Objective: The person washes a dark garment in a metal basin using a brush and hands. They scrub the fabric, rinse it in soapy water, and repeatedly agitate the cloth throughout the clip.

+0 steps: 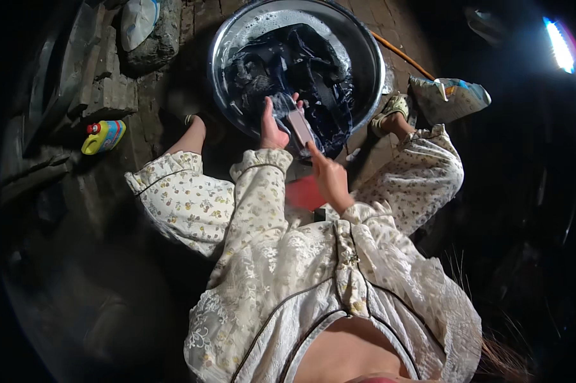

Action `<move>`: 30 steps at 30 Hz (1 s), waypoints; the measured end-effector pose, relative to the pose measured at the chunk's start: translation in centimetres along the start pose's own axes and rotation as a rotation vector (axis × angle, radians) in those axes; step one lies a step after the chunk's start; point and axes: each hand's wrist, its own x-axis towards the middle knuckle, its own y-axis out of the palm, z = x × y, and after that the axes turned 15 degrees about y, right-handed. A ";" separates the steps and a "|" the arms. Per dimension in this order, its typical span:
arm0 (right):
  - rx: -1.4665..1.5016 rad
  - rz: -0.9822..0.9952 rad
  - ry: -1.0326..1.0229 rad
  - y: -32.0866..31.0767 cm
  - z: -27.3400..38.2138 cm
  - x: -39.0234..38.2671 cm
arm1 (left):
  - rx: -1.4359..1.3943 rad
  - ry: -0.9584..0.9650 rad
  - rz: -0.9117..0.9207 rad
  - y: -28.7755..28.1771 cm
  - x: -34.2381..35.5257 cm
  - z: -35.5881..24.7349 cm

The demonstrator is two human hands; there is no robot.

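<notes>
My left hand (274,133) is over the near side of a large metal basin (219,76). Its thumb and fingers close around a flat, pinkish rectangular thing (300,127) with a greyish, shiny part at its far end; its exact kind is unclear. My right hand (330,177) is just nearer to me, its index finger stretched to the near end of that thing and the other fingers curled. Dark wet clothes (320,70) lie beneath in sudsy water (256,39).
A yellow bottle (104,137) with a red cap lies at the left. Beyond it a pale bag (139,24) rests on a stone block (157,48). Right of the basin are an orange stick (403,56) and a plastic bag (457,102). Something red (305,193) shows between my legs.
</notes>
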 end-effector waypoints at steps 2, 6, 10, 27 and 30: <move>-0.052 -0.014 -0.008 -0.3 1.0 -0.3 | -0.015 -0.060 0.026 -2.1 0.8 0.6; 0.018 -0.147 0.021 0.2 4.0 6.4 | 0.144 -0.170 0.177 -1.7 -1.6 3.7; 0.064 -0.070 -0.008 0.4 1.6 3.8 | 0.056 -0.129 0.043 -1.4 -0.7 2.0; 0.370 0.191 0.095 -0.1 0.5 -0.7 | 0.075 -0.245 0.017 -2.6 -0.3 1.8; 0.286 0.161 0.128 -0.5 4.2 3.6 | -0.055 -0.396 0.103 -3.1 -1.3 2.7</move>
